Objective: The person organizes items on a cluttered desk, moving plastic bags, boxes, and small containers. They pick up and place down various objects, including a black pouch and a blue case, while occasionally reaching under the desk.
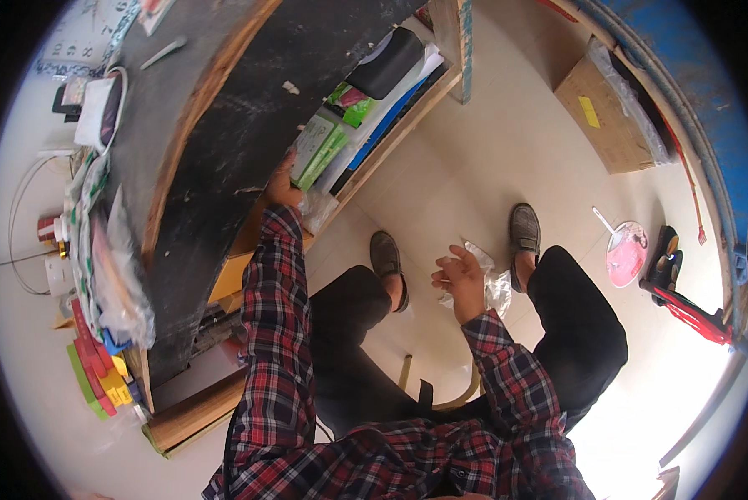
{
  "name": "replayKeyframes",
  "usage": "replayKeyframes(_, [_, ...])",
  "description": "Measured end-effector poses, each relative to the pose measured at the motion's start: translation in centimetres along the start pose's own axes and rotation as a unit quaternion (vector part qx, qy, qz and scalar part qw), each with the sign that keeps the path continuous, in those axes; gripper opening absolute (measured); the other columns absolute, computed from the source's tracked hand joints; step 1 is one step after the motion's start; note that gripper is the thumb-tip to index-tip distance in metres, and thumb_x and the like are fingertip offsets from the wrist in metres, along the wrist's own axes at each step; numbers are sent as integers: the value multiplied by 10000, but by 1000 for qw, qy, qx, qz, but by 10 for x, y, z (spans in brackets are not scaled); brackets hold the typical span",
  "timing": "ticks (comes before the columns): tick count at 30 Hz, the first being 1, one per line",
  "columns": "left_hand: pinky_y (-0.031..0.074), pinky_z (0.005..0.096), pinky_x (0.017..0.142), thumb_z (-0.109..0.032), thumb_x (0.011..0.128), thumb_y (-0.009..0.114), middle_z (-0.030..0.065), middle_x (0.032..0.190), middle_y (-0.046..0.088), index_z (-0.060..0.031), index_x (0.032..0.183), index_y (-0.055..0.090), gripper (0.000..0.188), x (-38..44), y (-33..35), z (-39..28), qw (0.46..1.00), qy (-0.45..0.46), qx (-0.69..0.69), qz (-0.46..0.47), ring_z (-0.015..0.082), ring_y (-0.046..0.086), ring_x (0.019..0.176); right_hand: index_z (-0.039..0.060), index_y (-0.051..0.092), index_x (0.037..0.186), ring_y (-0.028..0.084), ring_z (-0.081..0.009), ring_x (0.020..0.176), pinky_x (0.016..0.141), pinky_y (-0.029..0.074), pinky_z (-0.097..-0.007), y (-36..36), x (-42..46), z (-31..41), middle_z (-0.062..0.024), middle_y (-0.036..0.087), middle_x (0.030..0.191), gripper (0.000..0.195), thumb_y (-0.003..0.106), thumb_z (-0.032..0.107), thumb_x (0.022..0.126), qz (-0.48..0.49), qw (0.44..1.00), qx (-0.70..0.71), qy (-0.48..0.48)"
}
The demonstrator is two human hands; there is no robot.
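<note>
My left hand (283, 181) reaches into the open drawer or shelf under the dark tabletop, its fingers beside a green-and-white box (314, 147); whether it grips anything is hidden. Clear plastic wrapping (318, 209) lies just below that hand. Further along the same compartment are a black case (391, 62), a green and pink packet (353, 103), white papers and a blue folder (386, 125). My right hand (461, 278) hangs over the floor with fingers loosely apart and nothing visible in it. Crumpled clear plastic (498, 287) is behind it, on the floor.
A cardboard box (605, 112) stands at the upper right. A pink hand fan (627, 255) and black footwear (666, 262) lie on the floor at the right. Plastic bags (121, 281) and stacked colored boxes (93, 369) are at the left. The wooden shelf edge (405, 122) borders the floor.
</note>
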State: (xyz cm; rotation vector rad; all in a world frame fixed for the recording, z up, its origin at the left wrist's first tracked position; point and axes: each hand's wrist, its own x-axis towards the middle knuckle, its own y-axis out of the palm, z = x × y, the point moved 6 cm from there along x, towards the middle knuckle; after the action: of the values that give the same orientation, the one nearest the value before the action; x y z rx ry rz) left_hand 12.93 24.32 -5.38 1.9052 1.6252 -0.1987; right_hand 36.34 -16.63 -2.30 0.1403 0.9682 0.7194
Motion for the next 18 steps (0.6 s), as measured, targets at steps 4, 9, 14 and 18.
replayKeyframes(4, [517, 410, 902, -179, 816, 787, 69, 1124, 630, -77, 1205, 611, 440, 8, 18, 18, 998, -4, 29, -54, 241, 606, 1043, -11, 495, 1271, 644, -172, 759, 679, 544, -301, -11, 14, -11, -111, 647, 989, 404, 613, 135, 913, -1, 999, -16, 36])
replayKeyframes(9, [464, 374, 977, -442, 858, 701, 137, 1322, 567, -50, 1388, 488, 692, 2, 4, -13, 911, 106, 368, -156, 254, 523, 1212, -40, 503, 1254, 643, -164, 737, 668, 546, -287, -9, 22, -3, -112, 658, 948, 400, 606, 126, 905, 3, 999, -22, 39])
replayKeyframes(14, [454, 395, 982, -537, 831, 670, 188, 1324, 559, -9, 1361, 493, 769, -26, 86, -23, 739, 164, 635, -158, 306, 533, 1204, -9, 513, 1252, 638, -163, 764, 693, 542, -299, -13, 16, 10, -100, 652, 966, 385, 604, 151, 915, -3, 999, -32, 34])
replayKeyframes(18, [454, 432, 972, -520, 882, 596, 230, 1274, 575, 18, 1283, 545, 673, -20, 73, -1, 654, 151, 732, -115, 362, 550, 1157, 16, 516, 1263, 636, -167, 768, 698, 541, -301, -9, 1, 0, -102, 650, 966, 382, 598, 159, 918, 20, 997, -66, 18])
